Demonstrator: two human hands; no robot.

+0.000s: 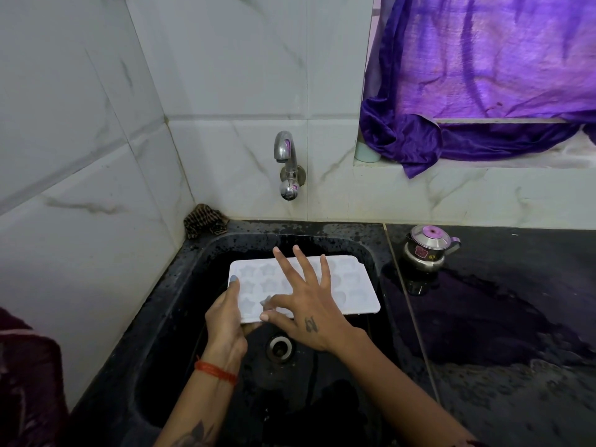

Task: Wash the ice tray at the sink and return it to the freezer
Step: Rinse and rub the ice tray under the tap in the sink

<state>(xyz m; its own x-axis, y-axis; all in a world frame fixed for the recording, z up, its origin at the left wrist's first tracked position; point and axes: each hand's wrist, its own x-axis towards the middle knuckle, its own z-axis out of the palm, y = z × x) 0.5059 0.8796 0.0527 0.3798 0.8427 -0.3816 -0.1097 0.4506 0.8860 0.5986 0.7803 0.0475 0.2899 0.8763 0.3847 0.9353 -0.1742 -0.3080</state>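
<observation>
Ice tray [351,282]: white, star-shaped pockets, held over the black sink [200,285], above and just beyond the drain [280,348]. Pocket side faces up. Long axis runs left to right across the basin, near edge toward the person, right end unsupported.

Tap [285,150] sits on the wall straight behind the tray, spout pointing down; no water visible running from it. Judgement: the tray lies a little short of the spout's drop line, so rinsing would want it pushed back, or the tap opened first.

Left hand [225,321]: clamped on the tray's near-left corner, thumb on top along the left edge, fingers hidden beneath. It carries the tray. Red thread at the wrist.

Right hand [306,311]: spread wide over the tray's middle, fingers straight and fanned, gripping nothing. Thumb and forefinger reach the near row of pockets; whether they touch the plastic or hover, cannot tell. This hand is the nearer one to the tap.

Around: wet black counter [516,317] to the right with a small steel pot [425,248]; a scrubber [204,221] in the back-left corner; purple curtain [483,75] at the window.

Freezer not in view.
</observation>
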